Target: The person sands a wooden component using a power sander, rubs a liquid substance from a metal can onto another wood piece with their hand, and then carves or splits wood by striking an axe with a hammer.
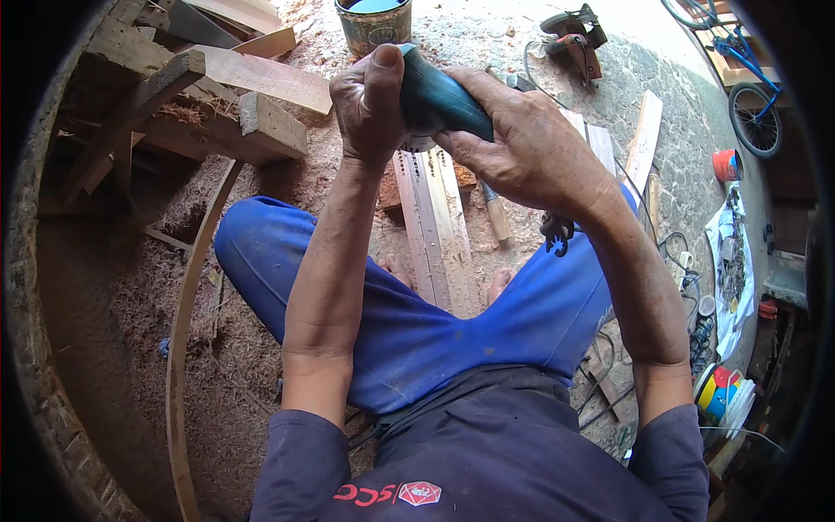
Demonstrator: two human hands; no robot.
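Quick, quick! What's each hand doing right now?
Left hand: closed on the far-left end of the teal power tool.
Right hand: closed around the same tool's right end, thumb toward the person.

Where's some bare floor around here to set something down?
Upper right: the concrete between the saw, bike, red can and pale board looks open. It's crowded near the teal tool, with boards; at left, with timber; and lower right, with cords and a white sheet.

The floor [683, 113] bears wood shavings [235, 383], a red power tool [584, 57] — and a bucket [376, 31].
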